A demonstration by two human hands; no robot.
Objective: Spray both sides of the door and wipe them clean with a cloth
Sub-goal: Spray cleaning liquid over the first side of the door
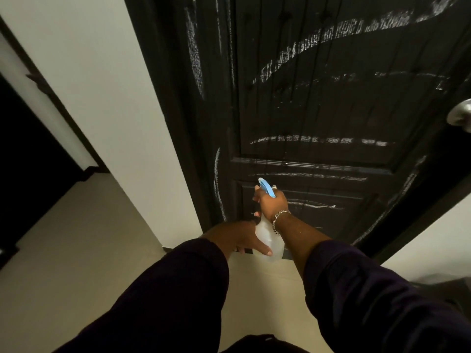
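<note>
Dark sleeves (382,296) fill the lower view, both forearms reaching toward the foot of the black door (318,103). Right hand (272,202), a chain bracelet (279,220) at its wrist, is wrapped round the neck of a translucent spray bottle (270,238) with a blue trigger head (267,188) that points at the lower door panel. Left hand (244,238) lies with fingers straight against the bottle's side near its base, steadying it. No label or writing can be read on the bottle. White chalky streaks (318,141) cross the door panels. A silver knob (461,113) sits at the right edge. Pale floor (76,250) and white wall (102,72) flank the door.
</note>
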